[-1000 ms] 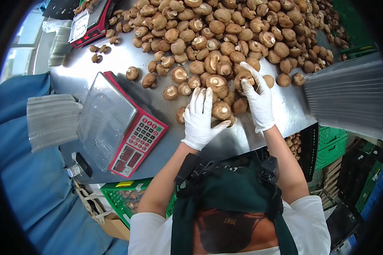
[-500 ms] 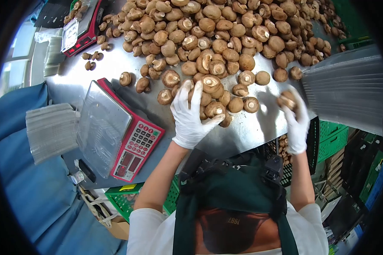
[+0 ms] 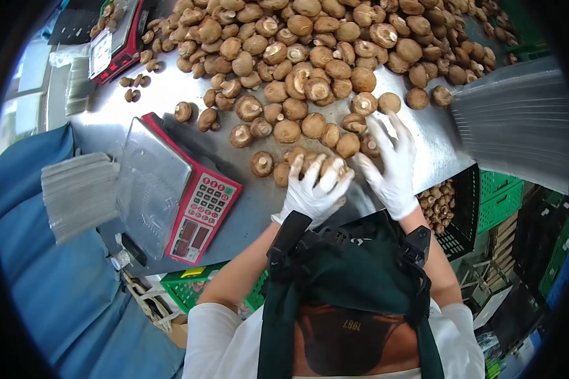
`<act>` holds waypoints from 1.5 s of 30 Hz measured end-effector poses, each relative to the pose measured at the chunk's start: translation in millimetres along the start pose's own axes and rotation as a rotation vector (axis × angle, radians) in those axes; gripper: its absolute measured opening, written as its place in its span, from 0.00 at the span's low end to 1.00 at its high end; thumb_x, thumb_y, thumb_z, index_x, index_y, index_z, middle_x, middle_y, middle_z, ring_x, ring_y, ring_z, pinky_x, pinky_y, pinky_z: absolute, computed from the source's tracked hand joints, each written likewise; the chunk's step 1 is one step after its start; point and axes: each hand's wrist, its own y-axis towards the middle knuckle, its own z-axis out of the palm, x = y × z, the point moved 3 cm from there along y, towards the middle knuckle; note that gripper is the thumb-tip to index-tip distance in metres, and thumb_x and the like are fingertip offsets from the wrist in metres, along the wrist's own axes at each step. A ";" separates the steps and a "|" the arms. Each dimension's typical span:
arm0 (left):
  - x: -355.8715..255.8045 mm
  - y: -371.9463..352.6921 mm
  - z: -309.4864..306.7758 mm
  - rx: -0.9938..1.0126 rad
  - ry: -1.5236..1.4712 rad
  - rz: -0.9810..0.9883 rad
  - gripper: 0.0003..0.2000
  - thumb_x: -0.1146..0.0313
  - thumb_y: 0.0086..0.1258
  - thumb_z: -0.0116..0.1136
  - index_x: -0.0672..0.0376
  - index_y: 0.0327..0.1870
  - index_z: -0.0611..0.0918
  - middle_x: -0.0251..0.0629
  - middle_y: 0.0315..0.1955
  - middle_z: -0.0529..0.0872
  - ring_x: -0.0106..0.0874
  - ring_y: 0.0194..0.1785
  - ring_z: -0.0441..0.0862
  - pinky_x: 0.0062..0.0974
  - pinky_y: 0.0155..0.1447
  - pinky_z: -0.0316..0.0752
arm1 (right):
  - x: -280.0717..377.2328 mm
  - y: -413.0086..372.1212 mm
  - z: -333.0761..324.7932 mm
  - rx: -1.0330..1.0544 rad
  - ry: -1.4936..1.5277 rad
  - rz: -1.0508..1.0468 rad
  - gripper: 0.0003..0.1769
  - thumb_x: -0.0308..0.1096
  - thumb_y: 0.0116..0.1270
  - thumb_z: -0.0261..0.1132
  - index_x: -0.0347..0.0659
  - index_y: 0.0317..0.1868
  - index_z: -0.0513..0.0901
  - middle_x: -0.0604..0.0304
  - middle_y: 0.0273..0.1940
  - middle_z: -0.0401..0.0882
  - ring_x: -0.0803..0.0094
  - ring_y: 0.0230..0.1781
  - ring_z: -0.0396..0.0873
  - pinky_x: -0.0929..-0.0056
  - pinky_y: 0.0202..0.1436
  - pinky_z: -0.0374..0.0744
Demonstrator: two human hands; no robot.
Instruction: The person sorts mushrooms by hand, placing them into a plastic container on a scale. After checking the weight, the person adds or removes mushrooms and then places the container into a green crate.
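My left hand (image 3: 316, 191), in a white glove, lies over a few brown mushrooms (image 3: 295, 153) near the table's front edge, its fingers bent and spread on them. To its right, my right hand (image 3: 392, 165), also gloved, has its fingers apart beside a mushroom (image 3: 369, 146) at the near side of the heap; nothing shows in its grasp. A large heap of mushrooms (image 3: 300, 25) covers the far part of the metal table (image 3: 234, 169). Loose mushrooms lie around both hands.
A red scale (image 3: 202, 218) with a clear tray stands left, another scale (image 3: 123, 50) at the back left. Plastic trays are stacked at left (image 3: 79, 196) and right (image 3: 518, 120). Below the right edge is a black crate (image 3: 464, 218) holding mushrooms; green crates (image 3: 496, 205) adjoin it.
My left hand has drawn closer to the front edge with some mushrooms. My right hand has swung left from near the right edge, and the mushroom it held is no longer in it.
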 end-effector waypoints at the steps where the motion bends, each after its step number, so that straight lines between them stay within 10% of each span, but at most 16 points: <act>1: -5.2 -8.1 4.4 -0.110 -0.001 0.000 0.34 0.48 0.47 0.76 0.34 0.62 0.83 0.36 0.65 0.71 0.43 0.71 0.69 0.59 0.75 0.57 | 10.7 19.3 10.0 0.018 -0.023 -0.091 0.36 0.51 0.65 0.71 0.53 0.73 0.75 0.47 0.76 0.62 0.44 0.73 0.63 0.46 0.75 0.63; 7: -4.7 -44.7 0.3 -0.264 0.057 -0.250 0.29 0.35 0.54 0.73 0.32 0.57 0.83 0.38 0.64 0.70 0.47 0.73 0.65 0.56 0.74 0.59 | 49.9 42.3 62.9 0.231 -0.065 -0.265 0.31 0.57 0.70 0.65 0.58 0.70 0.79 0.49 0.80 0.58 0.45 0.76 0.61 0.37 0.77 0.53; 15: -0.6 -53.3 6.4 -0.485 0.020 -0.512 0.42 0.40 0.52 0.78 0.49 0.65 0.72 0.52 0.68 0.68 0.62 0.72 0.67 0.62 0.68 0.68 | 47.4 -11.6 51.6 0.287 0.022 -0.407 0.18 0.36 0.65 0.68 0.47 0.55 0.87 0.58 0.71 0.74 0.58 0.73 0.68 0.49 0.75 0.61; 23: 2.7 -65.5 8.1 -0.539 -0.235 -0.472 0.57 0.44 0.52 0.80 0.55 0.79 0.57 0.60 0.74 0.60 0.67 0.77 0.59 0.67 0.76 0.59 | 45.5 44.2 46.7 0.127 0.174 -0.392 0.18 0.29 0.65 0.69 0.45 0.56 0.86 0.59 0.54 0.83 0.59 0.53 0.79 0.60 0.56 0.76; 31: -3.1 -74.5 7.2 -0.468 -0.224 -0.556 0.62 0.38 0.49 0.80 0.53 0.81 0.53 0.60 0.77 0.56 0.65 0.79 0.56 0.65 0.77 0.59 | 77.8 108.6 100.1 0.127 -0.423 -0.656 0.23 0.30 0.60 0.64 0.46 0.58 0.81 0.61 0.55 0.83 0.61 0.61 0.76 0.56 0.57 0.73; 36: -0.8 -68.1 0.7 -0.423 -0.220 -0.561 0.63 0.37 0.46 0.81 0.53 0.81 0.54 0.59 0.77 0.56 0.66 0.79 0.55 0.65 0.76 0.59 | 67.0 120.0 91.9 0.165 -0.105 -0.666 0.22 0.32 0.60 0.70 0.49 0.57 0.84 0.59 0.54 0.82 0.60 0.61 0.76 0.56 0.59 0.74; 41: 0.9 -57.8 -1.3 -0.299 -0.203 -0.610 0.63 0.38 0.43 0.82 0.53 0.80 0.57 0.59 0.78 0.55 0.65 0.79 0.54 0.64 0.74 0.60 | 43.9 109.5 2.5 0.187 0.232 -0.371 0.24 0.32 0.64 0.69 0.46 0.62 0.82 0.52 0.54 0.80 0.51 0.54 0.81 0.61 0.60 0.79; 45: 12.3 -38.3 -8.6 -0.154 -0.179 -0.604 0.60 0.41 0.41 0.83 0.53 0.78 0.64 0.58 0.78 0.57 0.64 0.79 0.55 0.63 0.72 0.60 | -24.6 62.0 -71.5 0.612 -0.280 -0.159 0.24 0.34 0.61 0.72 0.45 0.59 0.83 0.47 0.51 0.81 0.48 0.48 0.83 0.56 0.53 0.81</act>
